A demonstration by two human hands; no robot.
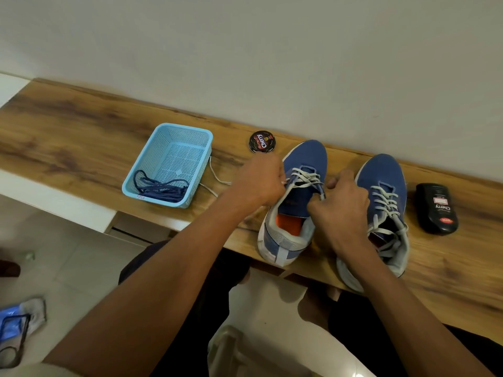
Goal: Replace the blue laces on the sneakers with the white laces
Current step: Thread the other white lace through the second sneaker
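Observation:
Two blue sneakers stand on the wooden bench (81, 126), toes toward the wall. The left sneaker (304, 164) carries a white lace (306, 176) through its upper eyelets. My left hand (258, 180) pinches that lace at the shoe's left side, and a loose end trails left across the bench. My right hand (340, 205) grips the lace at the shoe's right eyelets, fingers curled. The right sneaker (386, 186) is fully laced in white. The blue laces (160, 187) lie bundled in a light blue basket (182, 131).
A round tin of shoe polish (261, 142) sits by the wall behind the left sneaker. A black polish bottle (436, 208) lies right of the right sneaker. The bench's front edge runs close under the heels. A cloth and pouch (19, 330) lie on the floor at lower left.

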